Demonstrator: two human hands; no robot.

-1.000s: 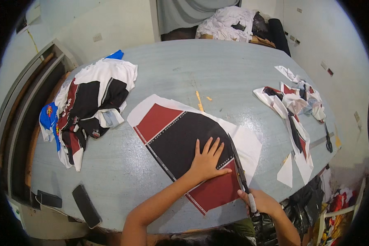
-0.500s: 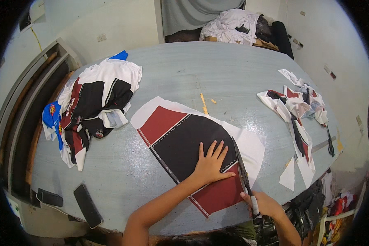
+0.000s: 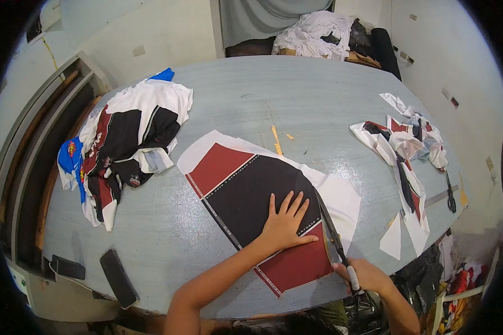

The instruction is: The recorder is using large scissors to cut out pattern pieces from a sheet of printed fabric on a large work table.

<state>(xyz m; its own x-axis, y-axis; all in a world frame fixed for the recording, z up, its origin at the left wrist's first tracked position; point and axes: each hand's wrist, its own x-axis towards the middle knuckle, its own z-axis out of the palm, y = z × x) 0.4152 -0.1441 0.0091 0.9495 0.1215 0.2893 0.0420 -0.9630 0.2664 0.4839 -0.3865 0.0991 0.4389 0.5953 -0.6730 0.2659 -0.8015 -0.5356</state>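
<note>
A fabric panel point(image 3: 246, 190) with a black middle and dark red ends lies on the table in front of me, with white cloth point(image 3: 341, 204) showing along its far and right edges. Spread flat over the black and red part, my left hand point(image 3: 285, 224) presses the panel down. My right hand point(image 3: 370, 277) grips a large pair of scissors point(image 3: 331, 226) by its handles, which look wrapped in white. The dark blades point away from me along the panel's right edge, where the printed part meets the white cloth. The lower blade is partly hidden by the fabric.
Printed garment pieces point(image 3: 128, 139) are heaped on the table's left. Scraps point(image 3: 405, 145) and small black scissors point(image 3: 451, 195) lie at the right. A black phone point(image 3: 119, 279) rests near the front left edge, beside a dark block point(image 3: 68, 268) with a cable. White cloth point(image 3: 313, 36) is piled beyond the table.
My right hand and the scissor handles have shifted slightly to the right, and the blades look a little wider apart. The panel and left hand have moved very slightly left.
</note>
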